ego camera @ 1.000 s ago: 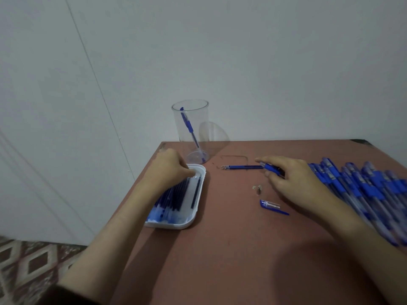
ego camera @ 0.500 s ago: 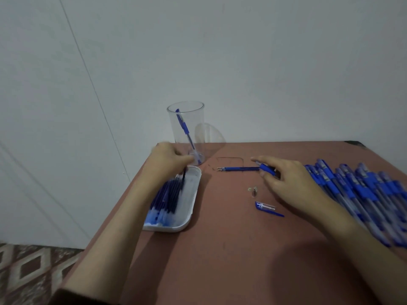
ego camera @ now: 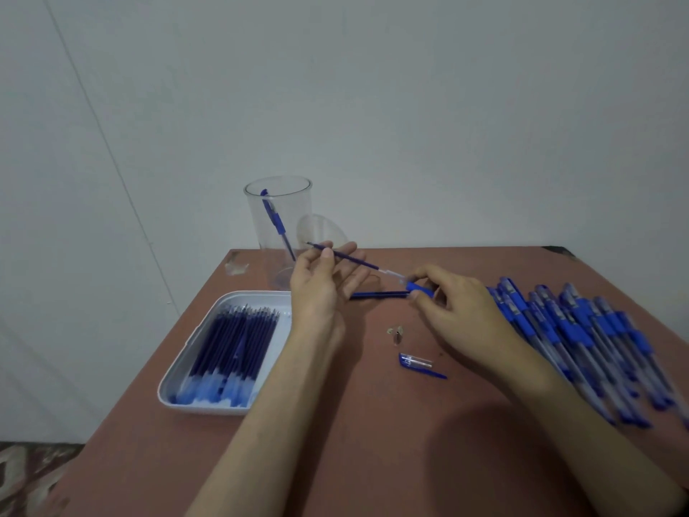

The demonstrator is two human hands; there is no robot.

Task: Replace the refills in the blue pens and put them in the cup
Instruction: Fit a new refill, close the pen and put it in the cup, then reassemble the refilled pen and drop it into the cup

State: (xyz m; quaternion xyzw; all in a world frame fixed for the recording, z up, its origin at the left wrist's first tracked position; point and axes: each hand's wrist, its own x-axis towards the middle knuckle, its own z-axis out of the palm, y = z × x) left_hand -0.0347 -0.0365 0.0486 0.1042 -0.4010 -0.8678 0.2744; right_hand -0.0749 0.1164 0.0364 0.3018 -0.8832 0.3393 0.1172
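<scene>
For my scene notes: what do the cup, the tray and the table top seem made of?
Cup: clear plastic or glass, glossy; the pen inside shows through.
Tray: probably white plastic, smooth, with rounded moulded corners.
Table top: reddish-brown, matte; laminate or painted board, cannot tell which.

Left hand has left the tray with a refill.
It now pinches the refill, raised, its end meeting the pen barrel held by the right hand.

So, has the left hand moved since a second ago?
Yes. The left hand has left the tray, going right toward the right hand, and pinches a refill.
</scene>
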